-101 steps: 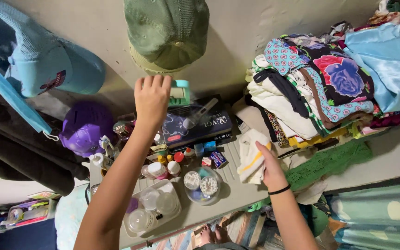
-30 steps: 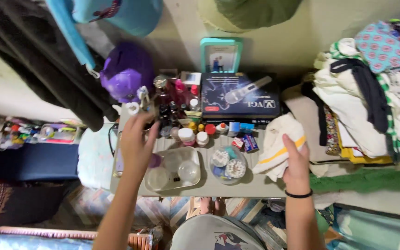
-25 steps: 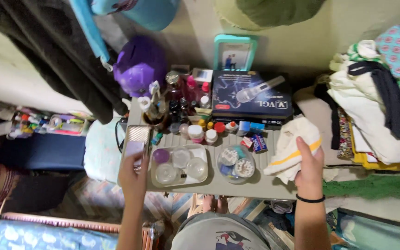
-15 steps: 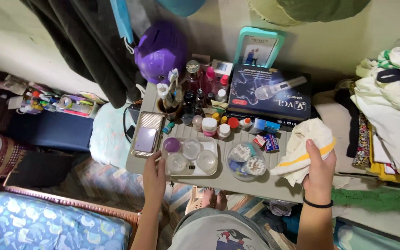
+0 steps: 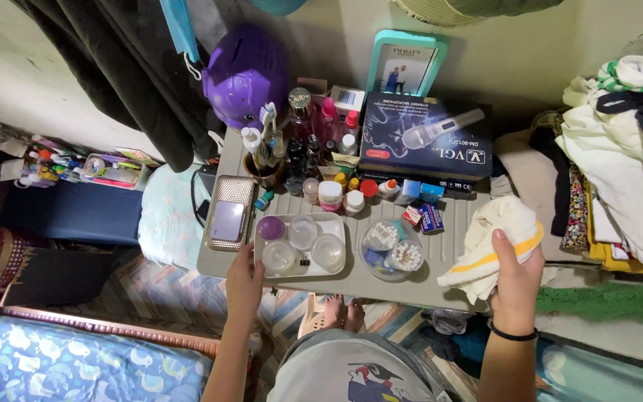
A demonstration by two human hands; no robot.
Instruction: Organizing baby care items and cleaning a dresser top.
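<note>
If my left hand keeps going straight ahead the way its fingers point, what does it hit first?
Most likely the clear tray of small round containers: the left hand already sits at its near left corner, fingers pointing up the table. Height is hard to judge from above.

Purple piggy bank (image 5: 245, 74), white cloth (image 5: 496, 238) with yellow stripe, teal picture frame (image 5: 408, 65).

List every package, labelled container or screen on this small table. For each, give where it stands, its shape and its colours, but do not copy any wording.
Microphone box: back right of the table, flat rectangle, dark blue with a silver microphone pictured.
Teal-framed card: upright against the wall behind that box.
Small white box: back, among the bottles.
Two small packets: in front of the microphone box, red and blue.
Phone: left edge, dark screen, glittery case.
</note>
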